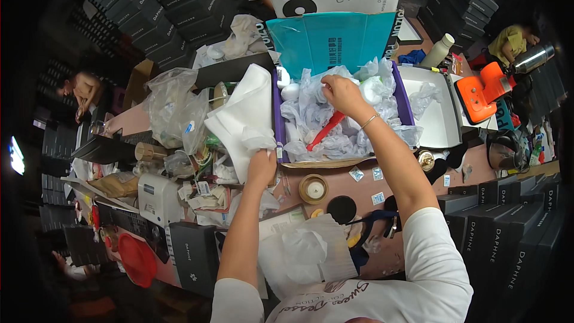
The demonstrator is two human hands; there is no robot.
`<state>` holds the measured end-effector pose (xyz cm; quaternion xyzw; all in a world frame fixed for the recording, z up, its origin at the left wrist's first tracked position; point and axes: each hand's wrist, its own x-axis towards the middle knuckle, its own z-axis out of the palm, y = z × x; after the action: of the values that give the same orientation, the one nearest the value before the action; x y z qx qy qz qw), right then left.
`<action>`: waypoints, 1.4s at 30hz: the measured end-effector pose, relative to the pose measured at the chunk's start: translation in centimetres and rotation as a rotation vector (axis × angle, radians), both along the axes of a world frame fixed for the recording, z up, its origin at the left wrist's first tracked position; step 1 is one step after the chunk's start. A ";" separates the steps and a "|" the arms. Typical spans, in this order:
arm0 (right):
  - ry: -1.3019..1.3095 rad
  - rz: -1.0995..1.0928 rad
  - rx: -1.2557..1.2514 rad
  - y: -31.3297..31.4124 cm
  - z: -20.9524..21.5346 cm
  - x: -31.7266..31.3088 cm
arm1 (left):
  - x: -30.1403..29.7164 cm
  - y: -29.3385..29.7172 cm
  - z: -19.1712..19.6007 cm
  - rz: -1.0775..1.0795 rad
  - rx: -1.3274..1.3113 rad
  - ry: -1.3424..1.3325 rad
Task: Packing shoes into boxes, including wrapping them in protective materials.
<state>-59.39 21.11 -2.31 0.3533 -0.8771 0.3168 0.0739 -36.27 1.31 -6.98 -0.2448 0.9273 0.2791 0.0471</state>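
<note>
A purple-sided box (278,113) with a raised teal flap (305,42) is filled with crumpled white tissue paper (359,137). Among the paper lies a long, narrow red object (326,131) whose kind I cannot make out. My right hand (348,94) is over the box's middle, fingers curled together at the paper; what they hold, if anything, is hidden. By the box's left front corner, my left hand (262,168) is closed on a crumpled piece of thin white wrapping (259,139). That piece lies against a large white foam sheet (245,107) beside the box.
Left are clear plastic bags (170,107), a white label printer (158,199) and dark shoeboxes (192,254). In front stand a round gold-rimmed container (314,189) and a black disc (341,209). Right are a white box lid (439,128), an orange tool (478,98) and stacked dark boxes (508,221).
</note>
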 end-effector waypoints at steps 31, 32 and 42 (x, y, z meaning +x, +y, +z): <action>-0.653 0.244 -0.490 6.1 5.5 32.9 | 19.4 14.3 9.0 0.224 1.554 0.627; -0.723 0.248 -0.452 5.8 5.5 35.0 | 21.4 14.1 7.2 0.225 1.497 0.578; -0.510 -0.008 -0.205 7.0 6.1 46.2 | 32.2 11.4 7.7 0.185 1.593 0.685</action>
<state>-13.17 28.11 3.74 0.2494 -0.8322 0.4823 -0.1126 -4.11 12.71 0.74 -0.1160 0.3955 0.9056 -0.1002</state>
